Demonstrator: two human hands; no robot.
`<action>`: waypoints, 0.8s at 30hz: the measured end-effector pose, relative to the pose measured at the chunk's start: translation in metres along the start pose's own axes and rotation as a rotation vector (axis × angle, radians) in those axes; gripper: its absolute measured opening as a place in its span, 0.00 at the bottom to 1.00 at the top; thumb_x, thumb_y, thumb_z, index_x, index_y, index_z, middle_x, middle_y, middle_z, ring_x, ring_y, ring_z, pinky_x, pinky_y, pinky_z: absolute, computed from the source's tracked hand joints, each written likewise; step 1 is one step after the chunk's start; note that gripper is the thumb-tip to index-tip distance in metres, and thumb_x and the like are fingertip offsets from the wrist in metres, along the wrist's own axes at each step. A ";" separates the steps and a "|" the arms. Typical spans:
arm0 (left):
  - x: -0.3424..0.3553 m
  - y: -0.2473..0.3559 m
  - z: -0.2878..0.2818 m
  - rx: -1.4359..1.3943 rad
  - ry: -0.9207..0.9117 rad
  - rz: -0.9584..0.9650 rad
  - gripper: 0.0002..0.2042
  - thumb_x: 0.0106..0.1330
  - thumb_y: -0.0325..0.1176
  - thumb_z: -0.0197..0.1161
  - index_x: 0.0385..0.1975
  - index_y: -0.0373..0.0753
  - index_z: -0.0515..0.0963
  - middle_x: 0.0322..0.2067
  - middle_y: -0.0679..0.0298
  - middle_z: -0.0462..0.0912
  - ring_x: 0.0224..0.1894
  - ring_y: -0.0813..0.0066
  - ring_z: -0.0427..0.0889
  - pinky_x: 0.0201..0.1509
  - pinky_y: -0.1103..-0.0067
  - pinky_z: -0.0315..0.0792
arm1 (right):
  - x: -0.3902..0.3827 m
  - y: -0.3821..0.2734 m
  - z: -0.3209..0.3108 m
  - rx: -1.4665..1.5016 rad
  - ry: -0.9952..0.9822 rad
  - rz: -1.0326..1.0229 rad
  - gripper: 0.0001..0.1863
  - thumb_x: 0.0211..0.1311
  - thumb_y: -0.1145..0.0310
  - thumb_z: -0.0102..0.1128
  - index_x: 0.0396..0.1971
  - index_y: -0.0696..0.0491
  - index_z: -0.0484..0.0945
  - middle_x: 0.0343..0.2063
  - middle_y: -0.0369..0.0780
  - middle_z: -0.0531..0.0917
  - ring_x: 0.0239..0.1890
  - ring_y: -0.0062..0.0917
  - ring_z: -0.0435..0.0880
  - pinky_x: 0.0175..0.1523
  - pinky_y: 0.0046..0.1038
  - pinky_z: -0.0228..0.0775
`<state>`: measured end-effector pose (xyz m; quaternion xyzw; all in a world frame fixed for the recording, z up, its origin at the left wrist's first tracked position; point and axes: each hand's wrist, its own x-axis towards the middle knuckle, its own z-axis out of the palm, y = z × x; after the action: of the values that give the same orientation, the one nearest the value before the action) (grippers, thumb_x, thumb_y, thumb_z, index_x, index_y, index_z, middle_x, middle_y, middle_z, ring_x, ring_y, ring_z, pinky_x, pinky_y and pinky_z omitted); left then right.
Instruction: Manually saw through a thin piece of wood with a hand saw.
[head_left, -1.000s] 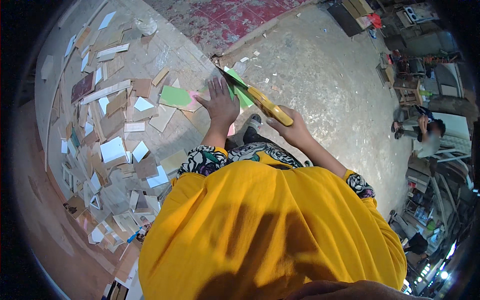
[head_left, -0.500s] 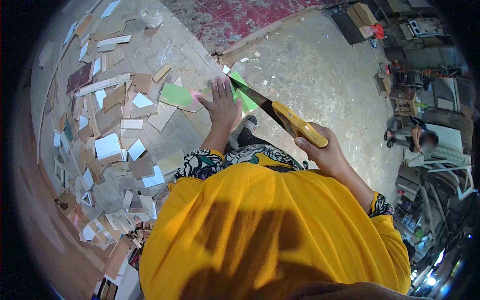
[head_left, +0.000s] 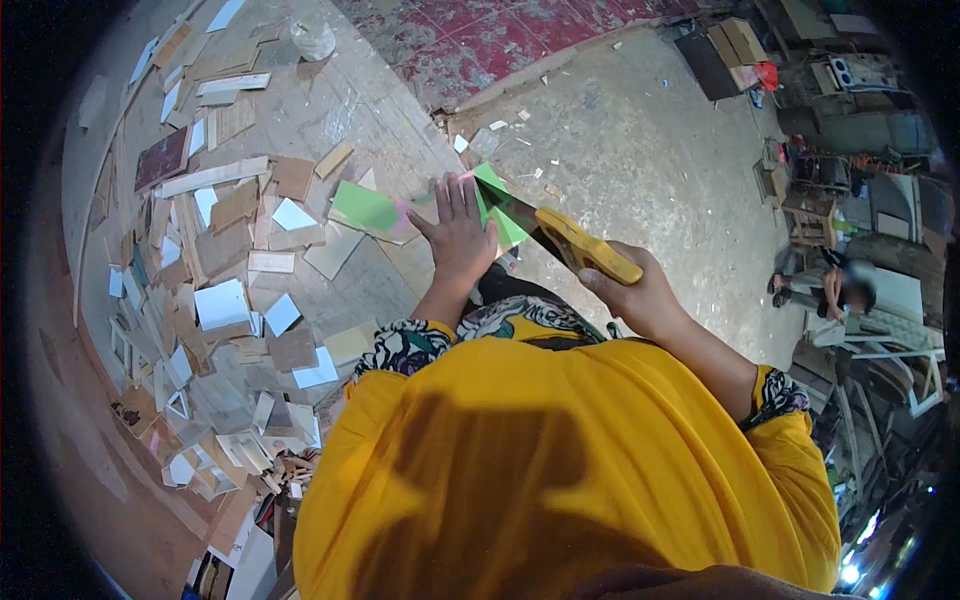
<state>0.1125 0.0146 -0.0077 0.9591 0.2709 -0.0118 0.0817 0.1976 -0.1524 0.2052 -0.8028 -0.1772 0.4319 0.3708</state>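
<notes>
My left hand (head_left: 462,238) lies flat, fingers apart, on a green and pink board (head_left: 372,210). Part of this board is hidden under the hand. My right hand (head_left: 640,292) is wrapped round the yellow handle of a handsaw (head_left: 578,246). The saw's dark blade slants up and left from the handle to the green surface just right of my left fingers. Green board shows on both sides of the blade. How deep the teeth sit in it I cannot tell.
Many wood and white board offcuts (head_left: 222,304) litter the table (head_left: 385,100) to the left. A whitish container (head_left: 313,40) stands at its far end. Concrete floor (head_left: 620,130) lies to the right, with small scraps. Another person (head_left: 835,285) sits at the far right among furniture parts.
The saw has slid forward and left against the board, with less blade showing between handle and board. My left hand stays flat on it. The whole view has shifted slightly.
</notes>
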 end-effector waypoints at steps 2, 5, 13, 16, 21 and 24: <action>-0.003 0.006 -0.005 -0.025 -0.006 0.019 0.34 0.62 0.49 0.48 0.66 0.39 0.50 0.67 0.55 0.49 0.70 0.57 0.43 0.57 0.34 0.41 | 0.030 0.025 0.020 0.003 0.017 -0.029 0.13 0.56 0.67 0.61 0.36 0.61 0.75 0.24 0.41 0.79 0.28 0.25 0.76 0.37 0.27 0.69; 0.002 0.007 -0.011 0.027 -0.079 0.012 0.35 0.61 0.50 0.48 0.66 0.39 0.50 0.67 0.55 0.48 0.70 0.56 0.43 0.57 0.34 0.40 | 0.053 0.031 0.033 -0.027 0.029 -0.093 0.15 0.54 0.66 0.61 0.37 0.61 0.76 0.24 0.43 0.79 0.27 0.27 0.76 0.37 0.27 0.69; -0.001 0.005 -0.013 -0.004 -0.037 0.024 0.42 0.56 0.56 0.54 0.66 0.38 0.48 0.67 0.55 0.46 0.70 0.56 0.40 0.58 0.34 0.39 | 0.054 0.047 0.029 -0.027 0.027 0.017 0.15 0.54 0.61 0.61 0.33 0.58 0.76 0.22 0.45 0.79 0.25 0.31 0.78 0.34 0.30 0.69; 0.000 0.003 -0.007 -0.051 0.032 0.034 0.43 0.54 0.57 0.55 0.65 0.37 0.49 0.66 0.53 0.46 0.70 0.54 0.41 0.57 0.33 0.38 | 0.048 0.053 0.028 -0.063 0.072 -0.072 0.16 0.54 0.59 0.60 0.33 0.58 0.76 0.23 0.46 0.80 0.27 0.35 0.80 0.34 0.32 0.69; -0.001 0.003 0.002 -0.024 0.033 0.072 0.42 0.55 0.58 0.53 0.66 0.39 0.49 0.67 0.53 0.46 0.70 0.53 0.40 0.55 0.31 0.37 | 0.033 0.060 0.038 -0.080 0.166 -0.161 0.16 0.55 0.60 0.61 0.35 0.59 0.76 0.25 0.46 0.80 0.27 0.34 0.79 0.36 0.32 0.69; -0.005 0.002 0.005 -0.037 0.028 0.100 0.42 0.55 0.58 0.53 0.66 0.39 0.49 0.67 0.54 0.45 0.70 0.54 0.40 0.55 0.31 0.37 | 0.019 0.057 0.040 0.015 0.161 -0.102 0.15 0.55 0.63 0.61 0.36 0.59 0.77 0.25 0.45 0.80 0.28 0.32 0.78 0.36 0.30 0.68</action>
<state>0.1090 0.0097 -0.0123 0.9698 0.2240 0.0108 0.0959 0.1730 -0.1607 0.1378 -0.8220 -0.1840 0.3480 0.4115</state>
